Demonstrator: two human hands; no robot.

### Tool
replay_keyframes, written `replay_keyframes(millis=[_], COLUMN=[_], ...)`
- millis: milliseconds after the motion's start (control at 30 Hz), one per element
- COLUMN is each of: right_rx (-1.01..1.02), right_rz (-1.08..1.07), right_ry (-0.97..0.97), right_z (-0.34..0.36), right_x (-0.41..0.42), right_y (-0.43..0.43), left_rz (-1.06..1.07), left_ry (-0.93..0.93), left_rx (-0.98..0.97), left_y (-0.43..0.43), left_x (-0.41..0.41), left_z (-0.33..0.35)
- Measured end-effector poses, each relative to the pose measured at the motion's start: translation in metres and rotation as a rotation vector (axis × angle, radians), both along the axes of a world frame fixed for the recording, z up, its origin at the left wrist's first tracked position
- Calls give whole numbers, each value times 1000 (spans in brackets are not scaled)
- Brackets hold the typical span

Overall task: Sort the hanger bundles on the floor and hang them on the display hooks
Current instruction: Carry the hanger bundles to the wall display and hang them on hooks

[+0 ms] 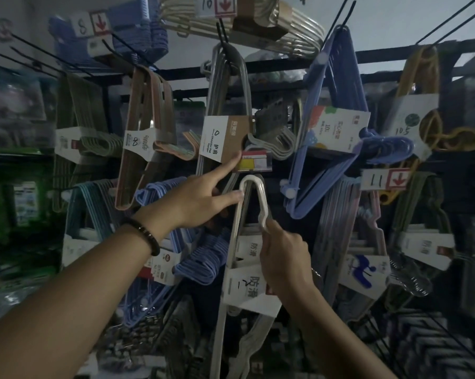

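A bundle of white hangers (251, 184) with a white paper band (244, 289) is held up in front of the display wall, its bent corner topmost. My right hand (283, 255) grips the bundle's right side just below that corner. My left hand (203, 196) touches its left side with the thumb, while the forefinger stretches up to the cardboard label (225, 138) of a grey hanger bundle hanging on a black hook (226, 47). The hook behind the white bundle is hidden.
Bundles hang all around: pink (149, 127), blue (332, 127), yellow (433, 132), light blue (200, 258), green (77, 127). Black hooks (433, 31) jut out toward me at the top. Price tags marked 8, 10 and 11 sit on hook ends.
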State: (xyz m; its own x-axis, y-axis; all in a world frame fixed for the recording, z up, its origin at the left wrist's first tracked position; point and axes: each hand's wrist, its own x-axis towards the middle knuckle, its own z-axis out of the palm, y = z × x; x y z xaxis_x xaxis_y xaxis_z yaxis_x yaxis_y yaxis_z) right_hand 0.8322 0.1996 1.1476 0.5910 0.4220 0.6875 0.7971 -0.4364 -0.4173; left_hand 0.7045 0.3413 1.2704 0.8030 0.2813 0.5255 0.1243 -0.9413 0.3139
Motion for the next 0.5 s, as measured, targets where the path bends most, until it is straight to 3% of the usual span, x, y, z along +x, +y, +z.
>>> replay_keyframes(millis=[233, 500], right_rx=[-65, -57], right_rz=[5, -4], right_ry=[-19, -22], right_z=[1, -10], right_x=[14, 22], right_y=[7, 8], left_rz=[99, 111], left_ry=[44, 94], left_rx=[162, 168], left_y=[1, -12], left_x=[-2, 8], left_z=[-2, -11])
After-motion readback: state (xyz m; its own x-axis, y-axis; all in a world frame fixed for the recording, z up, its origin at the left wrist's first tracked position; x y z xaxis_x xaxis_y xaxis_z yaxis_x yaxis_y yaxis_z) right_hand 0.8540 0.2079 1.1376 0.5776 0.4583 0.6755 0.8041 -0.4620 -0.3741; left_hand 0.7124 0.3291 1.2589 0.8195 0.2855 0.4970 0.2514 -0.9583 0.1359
